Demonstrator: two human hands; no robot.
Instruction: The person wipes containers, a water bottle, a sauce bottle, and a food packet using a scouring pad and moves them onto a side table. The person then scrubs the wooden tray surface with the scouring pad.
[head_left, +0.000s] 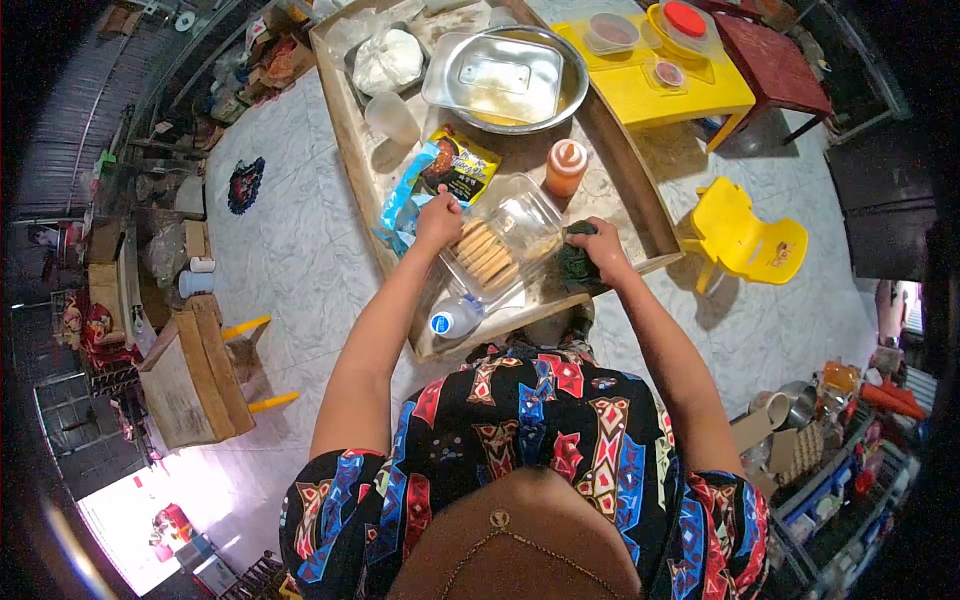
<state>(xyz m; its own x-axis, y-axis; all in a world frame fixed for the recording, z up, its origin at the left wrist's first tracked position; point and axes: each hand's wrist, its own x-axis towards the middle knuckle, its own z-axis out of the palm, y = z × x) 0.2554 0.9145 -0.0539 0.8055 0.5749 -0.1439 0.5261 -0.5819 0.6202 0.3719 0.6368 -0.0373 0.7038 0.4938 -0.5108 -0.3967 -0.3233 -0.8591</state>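
Clear plastic clamshell (530, 212) of pale, finger-shaped pieces (487, 255) lies open on a raised-edge wooden table (612, 185) between a person's hands. The left hand (440, 217), fingers curled, is at its edge near a yellow-and-black food packet (475, 165); its grip cannot be told. The right hand (601, 250) clasps a dark green bundle (578, 264) near a sauce squeeze bottle (566, 170).

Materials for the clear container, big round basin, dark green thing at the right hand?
Clear container: likely thin, glossy plastic; see-through with bright glints.
Basin: probably polished metal, maybe stainless steel; silvery, reflective.
Dark green thing: matte; cloth or mesh, can't tell which; looks rumpled and dull.
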